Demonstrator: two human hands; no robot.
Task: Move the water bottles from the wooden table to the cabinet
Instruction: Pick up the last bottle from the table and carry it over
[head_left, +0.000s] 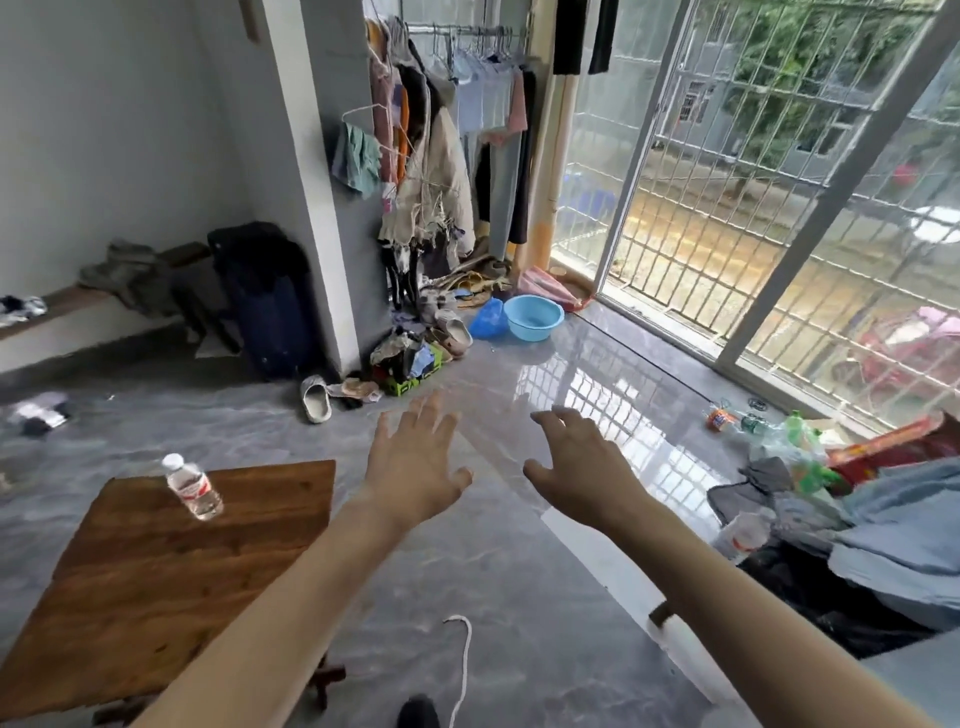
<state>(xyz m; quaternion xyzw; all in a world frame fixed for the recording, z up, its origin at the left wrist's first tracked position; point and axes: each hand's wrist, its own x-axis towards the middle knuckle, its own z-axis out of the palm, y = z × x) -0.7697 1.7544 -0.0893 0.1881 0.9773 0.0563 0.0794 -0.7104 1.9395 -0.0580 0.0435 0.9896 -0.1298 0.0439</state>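
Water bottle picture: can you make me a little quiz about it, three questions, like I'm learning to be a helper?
1. True or false: the water bottle stands on the wooden table.
2. What does the left hand hold?
A. a bottle
B. nothing
C. a bowl
3. Fill in: the blue bowl sits on the ____, near the window.

Key:
1. True. It stands upright near the table's far edge.
2. B. Both the left hand and the right hand are open and empty, stretched out over the floor.
3. floor.
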